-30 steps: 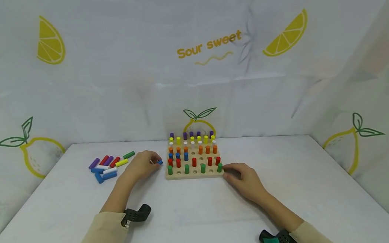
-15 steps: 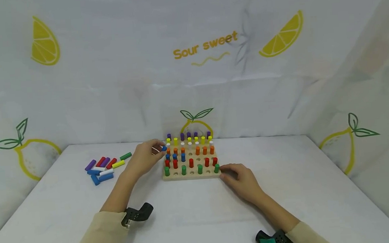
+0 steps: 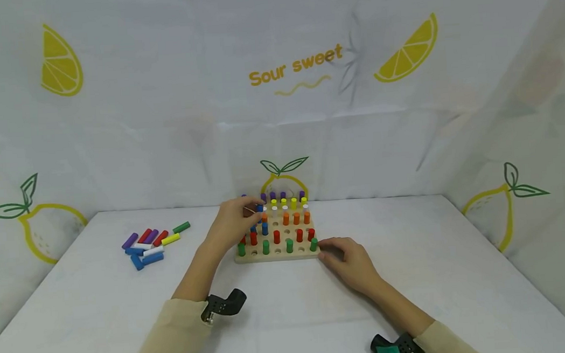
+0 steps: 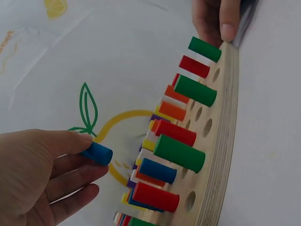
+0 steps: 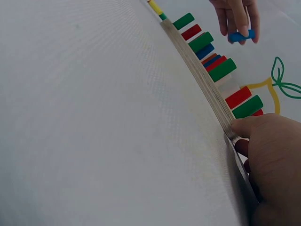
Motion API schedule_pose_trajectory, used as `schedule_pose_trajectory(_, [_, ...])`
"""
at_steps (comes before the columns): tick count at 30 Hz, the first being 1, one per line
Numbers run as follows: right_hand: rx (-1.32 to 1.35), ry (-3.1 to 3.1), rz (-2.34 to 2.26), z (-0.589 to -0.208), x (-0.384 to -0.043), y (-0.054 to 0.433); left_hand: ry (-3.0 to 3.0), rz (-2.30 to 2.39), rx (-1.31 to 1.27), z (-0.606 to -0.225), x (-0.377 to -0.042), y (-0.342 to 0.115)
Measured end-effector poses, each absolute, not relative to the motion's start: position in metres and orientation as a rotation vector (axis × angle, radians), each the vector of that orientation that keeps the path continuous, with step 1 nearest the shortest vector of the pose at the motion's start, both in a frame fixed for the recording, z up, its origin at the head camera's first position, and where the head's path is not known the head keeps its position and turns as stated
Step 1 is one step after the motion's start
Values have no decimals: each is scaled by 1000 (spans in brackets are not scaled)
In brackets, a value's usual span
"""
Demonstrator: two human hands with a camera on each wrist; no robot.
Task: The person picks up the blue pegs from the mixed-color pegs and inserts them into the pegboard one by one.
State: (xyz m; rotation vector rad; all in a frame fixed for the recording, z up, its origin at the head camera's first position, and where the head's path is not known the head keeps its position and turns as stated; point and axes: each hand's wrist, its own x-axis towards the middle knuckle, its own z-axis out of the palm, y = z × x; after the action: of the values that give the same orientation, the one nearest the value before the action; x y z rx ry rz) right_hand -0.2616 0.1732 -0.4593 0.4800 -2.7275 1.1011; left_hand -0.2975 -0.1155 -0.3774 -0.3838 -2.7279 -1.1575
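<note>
One blue peg (image 4: 99, 153) (pinched) in left hand (image 4: 33, 174).

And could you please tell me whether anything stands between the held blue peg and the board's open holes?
The left hand holds the blue peg above the board. Nothing visible covers the open front holes, but a red peg stands just behind one and a green peg beside it, so the fingers may have little room there.

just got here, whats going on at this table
A person's left-hand grip pinches a blue peg above a wooden pegboard partly filled with coloured pegs. The right-hand grip holds the board's near right corner. Some holes are unfilled, and loose pegs lie on the white table to the board's left.
</note>
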Motion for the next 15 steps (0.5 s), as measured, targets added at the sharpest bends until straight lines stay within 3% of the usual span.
schedule_pose_trajectory(15, [498,-2726,1124,-457,-261,173,-2676,-1079,-419,-381,-299,-87])
